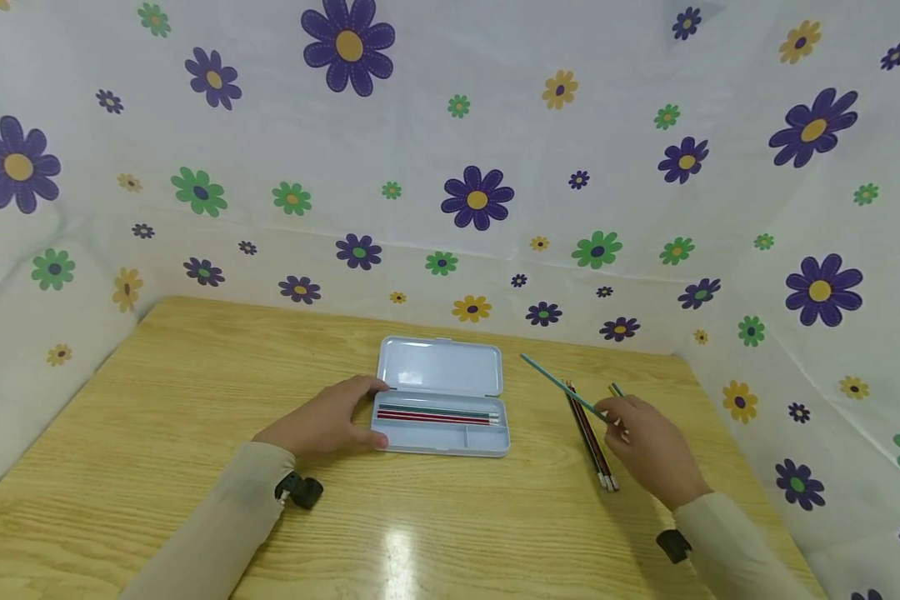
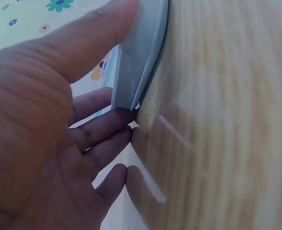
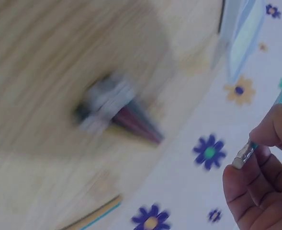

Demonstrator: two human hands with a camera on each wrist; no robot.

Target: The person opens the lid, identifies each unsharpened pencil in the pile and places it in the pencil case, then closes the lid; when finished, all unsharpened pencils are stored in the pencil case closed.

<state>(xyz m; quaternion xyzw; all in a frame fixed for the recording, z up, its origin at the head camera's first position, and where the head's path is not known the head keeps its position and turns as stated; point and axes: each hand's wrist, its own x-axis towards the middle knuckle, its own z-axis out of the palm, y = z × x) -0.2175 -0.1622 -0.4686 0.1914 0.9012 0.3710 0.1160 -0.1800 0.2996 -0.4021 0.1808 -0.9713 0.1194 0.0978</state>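
Observation:
A pale blue pencil case (image 1: 420, 435) lies unfolded on the table, its lid (image 1: 440, 367) tipped back away from me. Several pencils (image 1: 435, 414), red and teal, lie side by side in its long compartment. My left hand (image 1: 330, 421) grips the case's left end, thumb at the front and fingers behind; the left wrist view shows the thumb along the case wall (image 2: 140, 52). My right hand (image 1: 648, 442) pinches a teal pencil (image 1: 551, 375) near its eraser end, the pencil pointing up and left. Beneath it lies a bundle of pencils (image 1: 591, 442), erasers toward me.
Partly behind my right hand, another one or two pencils (image 1: 616, 389) lie on the wooden table (image 1: 217, 375); the hand hides how many. A white flower-print cloth (image 1: 412, 150) closes off the back and both sides. The case's small compartment (image 1: 487, 437) is at its front right.

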